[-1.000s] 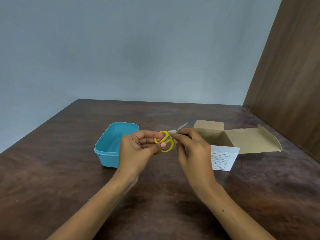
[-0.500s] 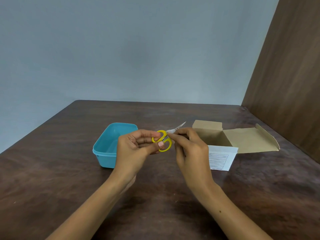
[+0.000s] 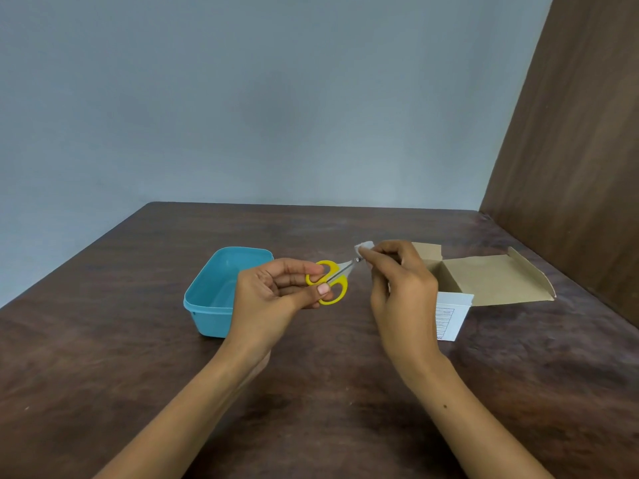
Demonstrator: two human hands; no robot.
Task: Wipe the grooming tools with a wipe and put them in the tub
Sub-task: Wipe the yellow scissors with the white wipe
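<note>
Left hand (image 3: pixel 273 292) holds scissors (image 3: pixel 332 280), blades toward right hand's (image 3: pixel 401 285) wipe (image 3: pixel 363 246).

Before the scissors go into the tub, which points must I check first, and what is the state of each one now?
1. Left hand grips scissors by the yellow handles: ok.
2. Right hand pinches wipe at the blade tip: ok.
3. Blades wiped clean: cannot tell.
4. Tub open, lid off: ok.
5. Tub within reach, beside the left hand: ok.
6. Scissors already in tub: not ok.
</note>
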